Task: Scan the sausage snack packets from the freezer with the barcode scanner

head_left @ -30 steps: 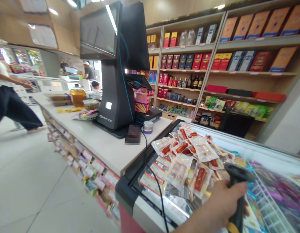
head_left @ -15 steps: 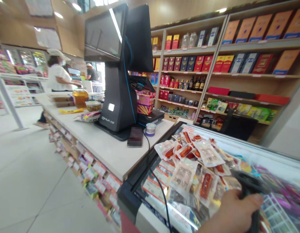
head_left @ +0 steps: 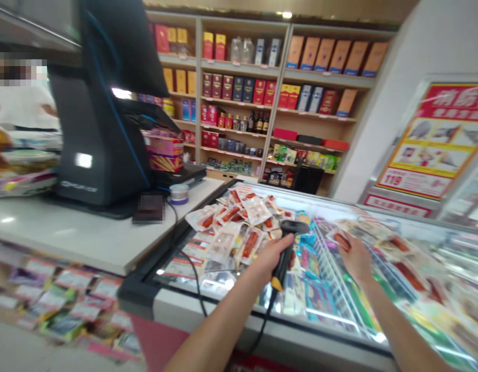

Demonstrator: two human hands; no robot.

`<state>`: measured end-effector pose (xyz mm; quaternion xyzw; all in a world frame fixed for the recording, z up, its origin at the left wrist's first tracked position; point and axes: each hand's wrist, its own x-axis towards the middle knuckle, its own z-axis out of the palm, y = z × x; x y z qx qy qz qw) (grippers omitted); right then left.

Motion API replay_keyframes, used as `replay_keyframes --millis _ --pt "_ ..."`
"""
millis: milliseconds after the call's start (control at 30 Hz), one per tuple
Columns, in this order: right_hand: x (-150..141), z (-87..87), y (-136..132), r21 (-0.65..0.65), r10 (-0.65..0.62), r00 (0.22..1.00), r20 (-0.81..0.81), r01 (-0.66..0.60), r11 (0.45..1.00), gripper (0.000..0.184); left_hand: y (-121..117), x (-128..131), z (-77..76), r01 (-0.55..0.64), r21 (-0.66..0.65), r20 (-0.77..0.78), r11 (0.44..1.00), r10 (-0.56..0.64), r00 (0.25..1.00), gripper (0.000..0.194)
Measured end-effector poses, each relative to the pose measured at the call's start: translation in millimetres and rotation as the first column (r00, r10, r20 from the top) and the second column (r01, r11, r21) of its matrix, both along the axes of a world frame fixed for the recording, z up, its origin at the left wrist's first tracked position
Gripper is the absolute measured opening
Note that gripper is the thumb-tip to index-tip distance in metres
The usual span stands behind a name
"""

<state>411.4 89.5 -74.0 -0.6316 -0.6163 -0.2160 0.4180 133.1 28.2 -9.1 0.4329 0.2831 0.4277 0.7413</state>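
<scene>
Left hand (head_left: 275, 253) wrapped round the scanner (head_left: 286, 253) grip. Right hand (head_left: 357, 258) pinches one sausage packet (head_left: 340, 241), fingers on its edge. Hands well apart.

Change vs. last half second: view swung right, right hand now in frame where only the scanner hand showed. Reads as: both halves of the job in hand, scanner one side, packet the other. Scanner head faces roughly toward the packet, gap between them. Packet's code not visible, so can't tell if it's readable from there.

Carrier is the glass-topped freezer (head_left: 173, 307). Scanner sits over the middle, packet right of it, beyond the wire divider (head_left: 335, 274). Left packet pile (head_left: 256, 209) lies by the freezer's left edge, toward the back corner; looks the same as before. Right packet pile (head_left: 411, 274) under and beyond the right forearm; blurred, can't tell if on the glass or below it.

Cable (head_left: 197, 281) drops over the front edge near the left front corner; the scanner's own cord drops there too. Snag risk, my guess.

Further out: counter (head_left: 88, 232) butts the freezer's left edge, register (head_left: 99, 129) on it, round tub (head_left: 179, 194) near its right edge. Shelves behind, poster (head_left: 432, 142) on the right, person (head_left: 24, 101) far left.
</scene>
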Motion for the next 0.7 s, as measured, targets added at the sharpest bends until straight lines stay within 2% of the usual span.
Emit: replay_keyframes --millis 67,200,433,567,700 --pt "14 1.2 -16 -0.035 -0.018 0.997 0.074 0.021 0.999 0.035 -9 4 10.5 0.049 0.053 -0.010 0.997 -0.049 0.999 0.032" --pt "12 5.4 -18 -0.001 0.021 0.997 0.074 -0.021 1.000 0.038 -32 15 24.0 0.073 0.086 -0.072 0.994 -0.067 0.995 0.031" --pt "5 9.9 -20 -0.087 0.030 0.999 0.013 -0.029 0.996 0.040 -55 30 32.2 0.065 0.165 -0.149 0.984 -0.041 0.988 0.032" --pt "5 9.0 -21 -0.120 0.012 0.999 -0.044 -0.017 0.993 0.040 -60 33 37.0 0.071 0.170 -0.190 0.983 -0.038 0.981 0.033" --pt "1 9.1 -22 -0.179 -0.041 0.994 -0.102 0.023 0.984 0.044 -59 35 35.3 0.051 0.174 -0.194 0.983 -0.016 0.981 0.032"
